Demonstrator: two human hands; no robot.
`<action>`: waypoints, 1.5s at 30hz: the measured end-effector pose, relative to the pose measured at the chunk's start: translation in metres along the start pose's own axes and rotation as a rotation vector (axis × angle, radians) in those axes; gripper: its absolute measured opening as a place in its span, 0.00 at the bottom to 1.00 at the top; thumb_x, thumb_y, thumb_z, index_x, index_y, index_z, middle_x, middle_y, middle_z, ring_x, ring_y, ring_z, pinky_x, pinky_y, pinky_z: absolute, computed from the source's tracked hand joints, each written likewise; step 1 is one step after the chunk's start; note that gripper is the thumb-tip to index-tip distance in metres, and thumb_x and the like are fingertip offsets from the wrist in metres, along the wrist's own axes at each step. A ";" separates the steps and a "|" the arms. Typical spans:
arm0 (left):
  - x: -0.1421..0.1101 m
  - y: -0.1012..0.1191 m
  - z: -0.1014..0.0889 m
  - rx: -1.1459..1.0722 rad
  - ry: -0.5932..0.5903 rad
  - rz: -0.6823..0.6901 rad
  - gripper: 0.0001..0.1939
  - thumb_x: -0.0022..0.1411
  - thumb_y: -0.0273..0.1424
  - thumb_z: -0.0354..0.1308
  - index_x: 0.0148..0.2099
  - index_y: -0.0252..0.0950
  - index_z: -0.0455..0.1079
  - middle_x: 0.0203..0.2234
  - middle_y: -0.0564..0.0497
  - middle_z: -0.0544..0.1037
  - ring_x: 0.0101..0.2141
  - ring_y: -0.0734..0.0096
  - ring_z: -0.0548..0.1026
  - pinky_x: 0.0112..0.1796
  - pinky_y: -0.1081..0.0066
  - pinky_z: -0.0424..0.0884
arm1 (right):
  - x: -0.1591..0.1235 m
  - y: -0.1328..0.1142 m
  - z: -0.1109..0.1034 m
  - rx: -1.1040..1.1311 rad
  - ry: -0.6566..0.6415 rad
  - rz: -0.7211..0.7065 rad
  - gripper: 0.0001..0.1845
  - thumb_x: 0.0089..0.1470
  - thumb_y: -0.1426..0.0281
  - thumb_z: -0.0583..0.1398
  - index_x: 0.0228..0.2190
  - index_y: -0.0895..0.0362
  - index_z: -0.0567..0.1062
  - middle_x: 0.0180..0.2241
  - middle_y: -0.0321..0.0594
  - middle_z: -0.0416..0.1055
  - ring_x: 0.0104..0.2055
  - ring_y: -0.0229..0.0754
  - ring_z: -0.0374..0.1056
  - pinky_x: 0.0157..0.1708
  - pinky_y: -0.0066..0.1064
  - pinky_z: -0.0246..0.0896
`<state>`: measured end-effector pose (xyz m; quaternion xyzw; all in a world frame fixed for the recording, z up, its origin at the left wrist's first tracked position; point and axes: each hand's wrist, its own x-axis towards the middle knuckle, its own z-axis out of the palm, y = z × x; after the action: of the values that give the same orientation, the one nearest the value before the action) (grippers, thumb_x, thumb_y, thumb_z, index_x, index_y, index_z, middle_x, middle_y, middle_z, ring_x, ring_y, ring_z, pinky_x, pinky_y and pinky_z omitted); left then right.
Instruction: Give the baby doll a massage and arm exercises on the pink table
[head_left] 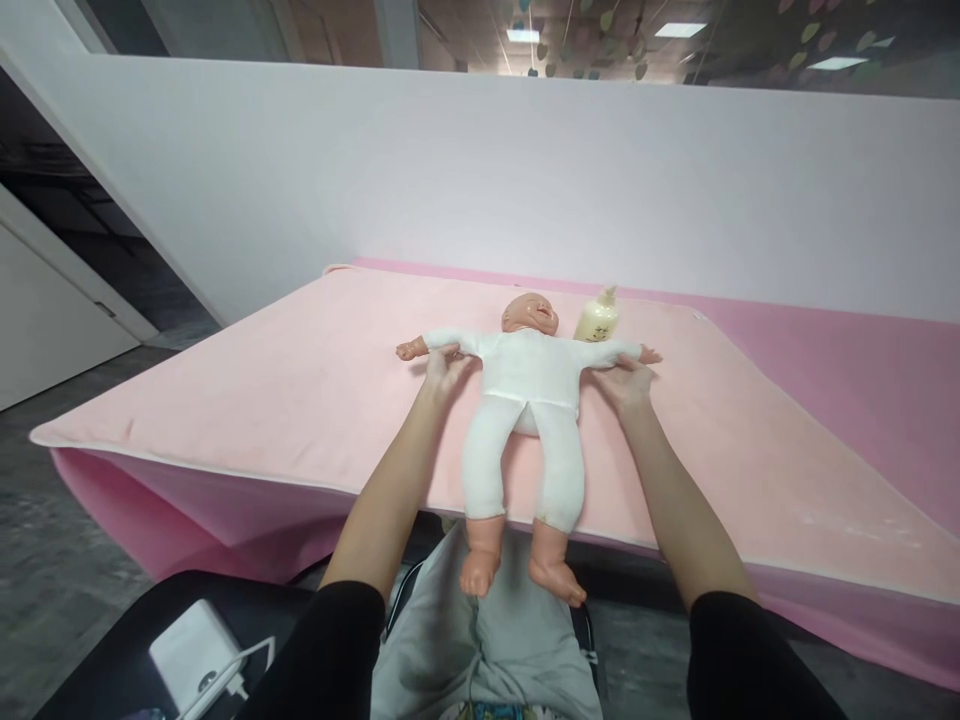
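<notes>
A baby doll (531,365) with a white cloth body lies on its back on a pink towel (360,350). Its arms are spread wide, and its bare feet hang past the towel's near edge. My left hand (448,370) is closed around the doll's arm on the left, near the forearm. On the other side, my right hand (626,382) grips the doll's other forearm from below; some of its fingers are hidden under the sleeve. Behind that arm stands a pale yellow pump bottle (598,316), its lower part covered by the arm.
A white partition wall (525,170) rises behind the table, with glass above it. Pink cloth (847,350) shows beyond the towel on the right. At the lower left, a white device with a cable (199,655) rests on a black chair (150,620).
</notes>
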<state>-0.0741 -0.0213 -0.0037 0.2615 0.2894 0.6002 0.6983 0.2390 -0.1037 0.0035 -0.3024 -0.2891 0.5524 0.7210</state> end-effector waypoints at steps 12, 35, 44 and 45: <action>0.003 0.006 -0.011 -0.114 0.092 0.078 0.03 0.51 0.24 0.56 0.28 0.36 0.64 0.25 0.53 0.72 0.35 0.74 0.73 0.43 0.74 0.69 | 0.002 0.011 -0.001 -0.072 0.145 0.046 0.13 0.46 0.59 0.58 0.34 0.51 0.71 0.44 0.39 0.72 0.53 0.46 0.64 0.51 0.45 0.64; 0.001 0.005 -0.008 -0.361 0.156 0.184 0.28 0.45 0.10 0.51 0.46 0.42 0.59 0.32 0.58 0.71 0.30 0.82 0.72 0.47 0.73 0.67 | 0.002 0.009 0.008 0.206 0.344 0.083 0.08 0.52 0.74 0.54 0.35 0.55 0.70 0.39 0.36 0.74 0.41 0.37 0.71 0.45 0.35 0.70; 0.000 0.006 -0.009 -0.346 0.178 0.143 0.28 0.44 0.09 0.51 0.44 0.42 0.62 0.33 0.57 0.72 0.31 0.81 0.72 0.47 0.73 0.67 | -0.001 0.008 0.013 0.241 0.597 0.041 0.12 0.47 0.78 0.55 0.31 0.48 0.66 0.32 0.22 0.71 0.34 0.32 0.71 0.45 0.41 0.69; -0.001 0.005 -0.008 -0.333 0.177 0.139 0.28 0.44 0.09 0.52 0.44 0.42 0.62 0.33 0.57 0.71 0.31 0.82 0.72 0.47 0.73 0.67 | -0.002 0.007 0.013 0.235 0.592 0.048 0.11 0.48 0.78 0.55 0.30 0.49 0.66 0.31 0.22 0.71 0.33 0.32 0.71 0.44 0.41 0.69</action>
<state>-0.0835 -0.0209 -0.0052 0.1081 0.2277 0.7071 0.6607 0.2244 -0.1024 0.0062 -0.3715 0.0062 0.4866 0.7907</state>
